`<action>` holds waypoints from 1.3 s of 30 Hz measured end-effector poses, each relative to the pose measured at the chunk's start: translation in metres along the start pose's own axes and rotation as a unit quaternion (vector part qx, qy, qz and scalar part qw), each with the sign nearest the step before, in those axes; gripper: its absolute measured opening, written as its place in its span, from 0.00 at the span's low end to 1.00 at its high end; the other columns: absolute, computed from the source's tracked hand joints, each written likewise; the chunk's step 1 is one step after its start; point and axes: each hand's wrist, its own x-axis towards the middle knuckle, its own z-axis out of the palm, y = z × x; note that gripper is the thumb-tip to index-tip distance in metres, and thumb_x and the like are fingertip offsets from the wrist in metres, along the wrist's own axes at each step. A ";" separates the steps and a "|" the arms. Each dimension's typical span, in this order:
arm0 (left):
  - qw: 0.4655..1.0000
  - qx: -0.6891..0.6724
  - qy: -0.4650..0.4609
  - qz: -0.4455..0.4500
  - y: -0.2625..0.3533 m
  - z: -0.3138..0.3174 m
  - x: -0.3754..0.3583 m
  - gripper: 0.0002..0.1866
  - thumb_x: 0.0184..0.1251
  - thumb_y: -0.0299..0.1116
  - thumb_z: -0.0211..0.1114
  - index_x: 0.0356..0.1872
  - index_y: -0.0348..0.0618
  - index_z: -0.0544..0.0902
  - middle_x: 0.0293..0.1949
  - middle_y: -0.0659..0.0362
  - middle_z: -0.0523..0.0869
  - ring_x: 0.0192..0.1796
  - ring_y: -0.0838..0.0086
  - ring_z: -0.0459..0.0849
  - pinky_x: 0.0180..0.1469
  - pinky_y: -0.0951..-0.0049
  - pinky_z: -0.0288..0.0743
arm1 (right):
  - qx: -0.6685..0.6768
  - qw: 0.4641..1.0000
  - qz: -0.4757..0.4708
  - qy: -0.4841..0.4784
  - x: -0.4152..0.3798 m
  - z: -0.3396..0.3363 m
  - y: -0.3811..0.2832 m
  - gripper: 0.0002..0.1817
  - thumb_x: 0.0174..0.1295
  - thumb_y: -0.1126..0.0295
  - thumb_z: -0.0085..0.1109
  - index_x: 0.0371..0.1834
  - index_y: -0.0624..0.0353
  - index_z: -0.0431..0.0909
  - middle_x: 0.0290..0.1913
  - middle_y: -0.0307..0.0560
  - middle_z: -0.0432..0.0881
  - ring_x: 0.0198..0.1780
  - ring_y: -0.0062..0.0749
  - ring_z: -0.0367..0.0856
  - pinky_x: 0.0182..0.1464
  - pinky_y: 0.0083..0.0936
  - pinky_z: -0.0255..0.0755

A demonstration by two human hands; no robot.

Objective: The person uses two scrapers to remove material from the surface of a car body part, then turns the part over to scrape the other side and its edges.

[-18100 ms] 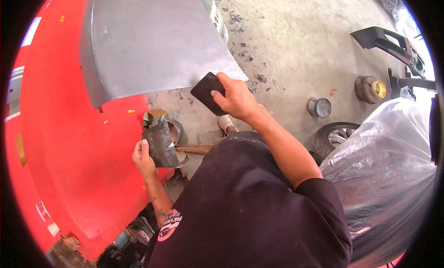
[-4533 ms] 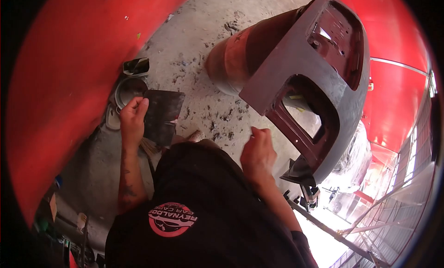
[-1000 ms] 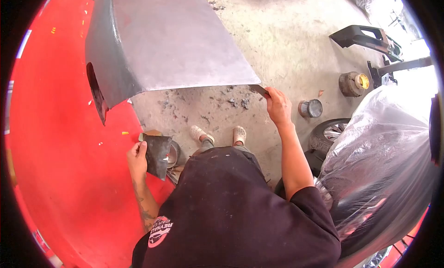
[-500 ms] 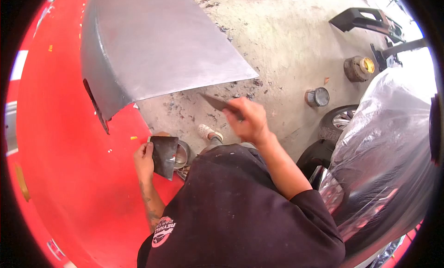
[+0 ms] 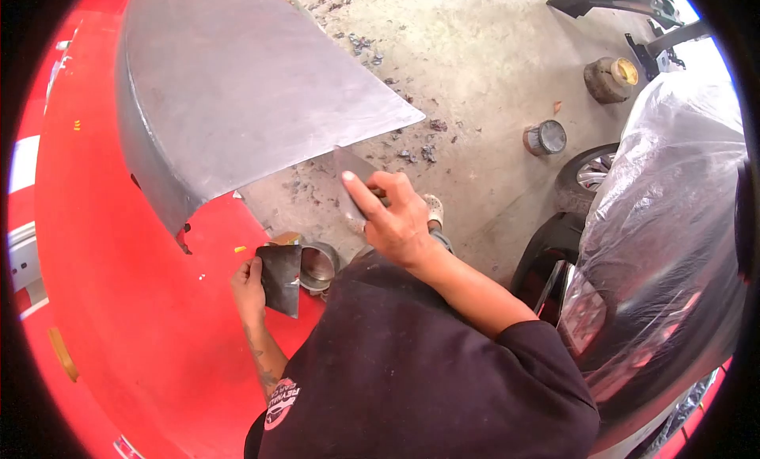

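Note:
My left hand [image 5: 248, 289] pinches the edge of a dark, flat rectangular plate [image 5: 281, 281], held over the red car panel [image 5: 150, 332]. My right hand [image 5: 398, 228] is closed around a thin grey spreader [image 5: 348, 198], its index finger stretched along the blade. The spreader's tip comes right to the lower edge of a large grey panel [image 5: 245, 71] in this view. That panel has a smooth matte face and a curved left side, and it joins the red bodywork.
An open metal can [image 5: 318, 266] sits behind the plate. Dark scraps [image 5: 429, 153] litter the concrete floor [image 5: 483, 71]. To the right are a small can [image 5: 546, 137], a stained yellow-topped container [image 5: 610, 79], a wheel [image 5: 590, 174] and a plastic-covered car [image 5: 673, 221].
My right hand has moved left and turned, bringing the spreader's tip closer to the grey panel's edge, its index finger now laid along the blade. The left hand still holds the plate.

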 end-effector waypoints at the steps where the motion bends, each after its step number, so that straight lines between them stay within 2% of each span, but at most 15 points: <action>1: 1.000 0.005 -0.001 -0.002 -0.001 -0.001 -0.002 0.14 0.72 0.36 0.57 0.40 0.32 0.82 0.30 0.66 0.80 0.34 0.82 0.72 0.39 0.78 0.68 | 0.028 0.999 -0.009 -0.013 0.006 0.001 -0.008 0.34 0.46 0.80 0.57 0.62 0.46 0.73 0.43 0.45 0.71 0.38 0.38 0.74 0.33 0.29 0.75; 3: 1.000 0.000 0.005 0.012 0.003 0.004 0.000 0.15 0.71 0.37 0.58 0.36 0.31 0.83 0.24 0.69 0.76 0.28 0.85 0.67 0.30 0.80 0.61 | 0.037 0.998 -0.019 -0.039 0.014 0.009 -0.012 0.32 0.52 0.75 0.55 0.65 0.47 0.70 0.44 0.46 0.70 0.40 0.41 0.73 0.33 0.29 0.74; 6: 1.000 0.009 0.020 0.017 0.018 0.007 -0.007 0.15 0.71 0.36 0.58 0.36 0.31 0.83 0.24 0.69 0.75 0.29 0.85 0.66 0.30 0.80 0.60 | 0.018 0.999 0.015 -0.040 0.006 0.016 -0.005 0.32 0.53 0.74 0.55 0.66 0.48 0.69 0.44 0.45 0.70 0.40 0.40 0.73 0.35 0.28 0.74; 14: 1.000 0.000 0.013 -0.001 0.000 -0.004 -0.009 0.14 0.72 0.35 0.58 0.36 0.32 0.82 0.27 0.68 0.77 0.31 0.85 0.70 0.34 0.79 0.64 | 0.006 0.999 -0.006 -0.049 0.015 0.011 -0.019 0.32 0.53 0.75 0.54 0.66 0.48 0.69 0.43 0.46 0.70 0.39 0.38 0.73 0.35 0.31 0.76; 19: 0.999 -0.031 0.021 0.000 -0.003 -0.008 -0.012 0.14 0.72 0.35 0.58 0.36 0.32 0.83 0.26 0.68 0.78 0.30 0.85 0.70 0.34 0.81 0.64 | -0.014 0.995 0.074 -0.058 0.003 0.016 -0.007 0.33 0.53 0.76 0.53 0.67 0.51 0.68 0.44 0.46 0.70 0.40 0.39 0.75 0.34 0.30 0.76; 21: 0.998 0.049 0.027 0.017 -0.005 -0.013 -0.012 0.14 0.71 0.35 0.59 0.36 0.32 0.82 0.26 0.68 0.79 0.30 0.85 0.70 0.34 0.81 0.64 | -0.027 0.997 0.053 -0.053 0.006 0.013 -0.013 0.33 0.53 0.77 0.53 0.67 0.51 0.68 0.44 0.47 0.70 0.41 0.39 0.75 0.34 0.30 0.77; 24: 0.999 0.014 0.027 -0.010 -0.008 -0.011 -0.013 0.14 0.71 0.35 0.58 0.36 0.32 0.82 0.26 0.68 0.78 0.30 0.85 0.70 0.34 0.80 0.64 | -0.004 0.997 0.039 -0.060 0.014 0.011 -0.016 0.33 0.54 0.78 0.52 0.68 0.52 0.65 0.45 0.48 0.71 0.43 0.42 0.76 0.36 0.31 0.78; 28: 0.999 0.022 0.033 0.003 -0.003 -0.011 -0.011 0.13 0.72 0.35 0.58 0.35 0.32 0.82 0.26 0.69 0.77 0.30 0.85 0.70 0.34 0.80 0.64 | -0.067 0.989 0.128 -0.039 0.003 0.027 0.030 0.36 0.54 0.80 0.52 0.70 0.55 0.60 0.47 0.52 0.71 0.44 0.47 0.77 0.39 0.37 0.78; 30: 1.000 0.004 0.021 0.002 -0.009 -0.013 -0.009 0.13 0.72 0.35 0.58 0.35 0.33 0.82 0.26 0.69 0.77 0.30 0.85 0.69 0.34 0.80 0.64 | -0.060 0.966 0.252 0.005 0.003 0.024 0.047 0.35 0.53 0.81 0.52 0.69 0.55 0.62 0.47 0.52 0.71 0.42 0.47 0.77 0.39 0.39 0.78; 31: 1.000 0.006 0.019 0.003 -0.007 -0.013 -0.009 0.13 0.72 0.35 0.58 0.35 0.33 0.82 0.26 0.69 0.77 0.30 0.85 0.69 0.34 0.80 0.64 | -0.064 0.964 0.257 -0.039 0.003 0.022 0.042 0.34 0.53 0.82 0.51 0.69 0.55 0.63 0.48 0.52 0.70 0.40 0.47 0.78 0.39 0.39 0.78; 32: 1.000 0.012 0.013 0.001 -0.004 -0.012 -0.007 0.13 0.71 0.35 0.58 0.34 0.33 0.82 0.26 0.69 0.77 0.30 0.86 0.69 0.33 0.80 0.64 | -0.066 0.963 0.260 -0.036 0.004 0.021 0.031 0.34 0.53 0.82 0.51 0.69 0.55 0.63 0.48 0.52 0.70 0.40 0.47 0.78 0.39 0.39 0.78; 34: 1.000 0.023 0.001 -0.004 -0.004 -0.011 -0.006 0.13 0.71 0.35 0.59 0.34 0.33 0.82 0.26 0.69 0.76 0.30 0.86 0.68 0.33 0.80 0.63 | 0.004 0.992 0.119 -0.047 0.004 0.022 0.006 0.34 0.54 0.82 0.50 0.68 0.55 0.63 0.48 0.53 0.69 0.41 0.49 0.78 0.38 0.40 0.77; 36: 1.000 -0.002 0.007 0.007 -0.003 -0.009 -0.001 0.13 0.71 0.35 0.59 0.34 0.33 0.82 0.25 0.69 0.75 0.29 0.86 0.67 0.32 0.80 0.62 | 0.000 0.993 0.117 -0.029 0.003 0.026 0.019 0.33 0.54 0.82 0.50 0.68 0.55 0.64 0.49 0.53 0.69 0.41 0.49 0.78 0.36 0.39 0.77; 38: 1.000 0.003 0.003 0.017 -0.002 -0.011 0.001 0.13 0.71 0.35 0.59 0.34 0.33 0.82 0.25 0.70 0.75 0.29 0.86 0.67 0.32 0.80 0.62 | -0.051 0.959 0.280 -0.009 -0.001 0.028 0.054 0.34 0.52 0.84 0.50 0.67 0.55 0.66 0.49 0.55 0.69 0.42 0.52 0.77 0.40 0.42 0.76; 39: 1.000 0.009 -0.002 0.023 -0.002 -0.012 0.001 0.13 0.71 0.35 0.59 0.34 0.33 0.82 0.24 0.70 0.75 0.28 0.86 0.67 0.32 0.80 0.62 | -0.053 0.953 0.298 0.015 -0.001 0.023 0.065 0.35 0.51 0.85 0.50 0.67 0.55 0.66 0.49 0.55 0.69 0.42 0.51 0.77 0.42 0.41 0.76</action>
